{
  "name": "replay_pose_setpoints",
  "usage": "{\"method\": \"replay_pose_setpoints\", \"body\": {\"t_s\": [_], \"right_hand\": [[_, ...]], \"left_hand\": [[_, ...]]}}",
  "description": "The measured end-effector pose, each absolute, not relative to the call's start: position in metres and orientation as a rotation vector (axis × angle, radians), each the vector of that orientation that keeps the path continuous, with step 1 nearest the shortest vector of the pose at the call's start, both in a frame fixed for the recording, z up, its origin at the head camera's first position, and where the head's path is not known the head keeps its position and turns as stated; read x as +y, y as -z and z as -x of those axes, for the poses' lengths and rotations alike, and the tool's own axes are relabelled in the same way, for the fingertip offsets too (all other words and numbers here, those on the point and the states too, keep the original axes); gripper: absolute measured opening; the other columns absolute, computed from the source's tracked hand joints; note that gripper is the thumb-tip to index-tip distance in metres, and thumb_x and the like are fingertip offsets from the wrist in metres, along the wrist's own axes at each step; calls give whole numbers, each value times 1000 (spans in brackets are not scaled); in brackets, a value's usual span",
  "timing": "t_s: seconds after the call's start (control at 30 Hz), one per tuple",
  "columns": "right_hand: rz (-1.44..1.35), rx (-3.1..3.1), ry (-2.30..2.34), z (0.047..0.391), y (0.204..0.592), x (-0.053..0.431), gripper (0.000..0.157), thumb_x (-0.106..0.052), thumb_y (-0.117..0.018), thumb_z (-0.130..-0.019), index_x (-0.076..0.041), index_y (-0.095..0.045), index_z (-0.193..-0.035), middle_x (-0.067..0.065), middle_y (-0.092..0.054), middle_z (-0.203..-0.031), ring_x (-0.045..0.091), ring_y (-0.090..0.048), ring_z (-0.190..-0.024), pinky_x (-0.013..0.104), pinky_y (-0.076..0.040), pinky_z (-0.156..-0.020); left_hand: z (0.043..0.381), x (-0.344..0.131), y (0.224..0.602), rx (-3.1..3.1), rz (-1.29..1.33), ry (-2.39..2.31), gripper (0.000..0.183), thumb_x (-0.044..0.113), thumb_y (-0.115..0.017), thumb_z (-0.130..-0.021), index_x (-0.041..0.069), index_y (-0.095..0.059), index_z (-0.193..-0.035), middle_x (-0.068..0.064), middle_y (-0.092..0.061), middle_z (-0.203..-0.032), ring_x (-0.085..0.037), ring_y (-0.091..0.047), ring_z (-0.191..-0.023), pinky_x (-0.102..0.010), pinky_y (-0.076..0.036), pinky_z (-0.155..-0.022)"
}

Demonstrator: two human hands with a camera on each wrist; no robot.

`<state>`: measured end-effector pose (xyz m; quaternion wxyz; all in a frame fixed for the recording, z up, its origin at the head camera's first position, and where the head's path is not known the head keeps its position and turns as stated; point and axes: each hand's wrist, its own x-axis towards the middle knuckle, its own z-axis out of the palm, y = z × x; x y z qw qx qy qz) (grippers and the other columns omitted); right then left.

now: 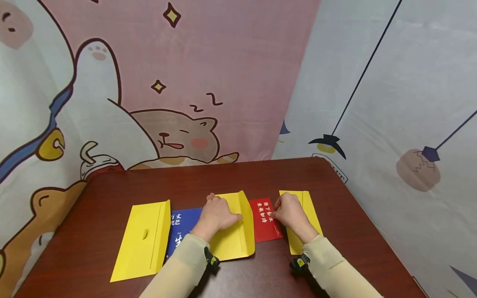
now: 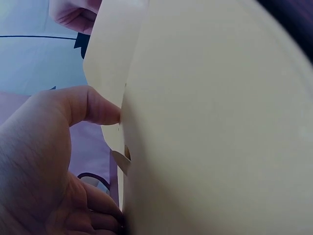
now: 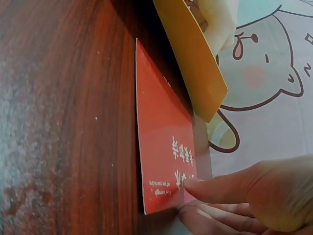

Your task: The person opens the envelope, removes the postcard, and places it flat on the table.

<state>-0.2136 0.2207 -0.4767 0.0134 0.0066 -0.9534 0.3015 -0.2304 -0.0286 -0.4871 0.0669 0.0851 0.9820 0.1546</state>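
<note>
Card (image 1: 263, 231), red, pinched between thumb and fingers of right hand (image 1: 292, 210); envelope (image 1: 230, 243), yellow, beneath spread fingers of left hand (image 1: 217, 216); probable fault: bent corner, from crooked push against flap (image 1: 247, 229).

Place: indoor tabletop corner, home or studio cannot be told | Surface: glossy reddish-brown wood-grain table (image 1: 238, 178) with rounded corners | Surround: creased printed cloth backdrop (image 1: 249, 82) in pink and pale grey | Prints: sleeping cartoon animal (image 1: 182, 136), pendant lamp (image 1: 328, 141)
</note>
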Motion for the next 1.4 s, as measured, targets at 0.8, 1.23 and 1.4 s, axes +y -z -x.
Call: {"method": "replay_pose_setpoints", "body": {"t_s": [0.8,1.23,1.4], "right_hand": [[-606,-2980,-886,207,442,309,44,-22,-87,-90,5,-73,-123,15,-74,-115,28,-72,-100,47,-61,-87],[-703,-3222,-546,208,430,342,87,-40,-93,-81,3,-55,-147,19,-60,-145,36,-61,-123,56,-50,-104],[-767,-3305,-443,207,435,345,112,-51,-96,-72,5,-46,-154,22,-50,-155,43,-49,-141,62,-38,-115]], "left_hand": [[230,-28,477,2926,-265,-505,92,60,-71,-86,-13,-57,-141,-36,-43,-155,-53,-41,-145,-58,-45,-111],[220,58,456,2908,-796,-158,127,87,-58,-83,2,-18,-168,-18,-14,-175,-34,-11,-161,-53,-15,-127],[221,98,472,2814,-989,20,138,96,-57,-73,10,-11,-171,-6,-8,-177,-22,-4,-162,-50,-7,-128]]}}
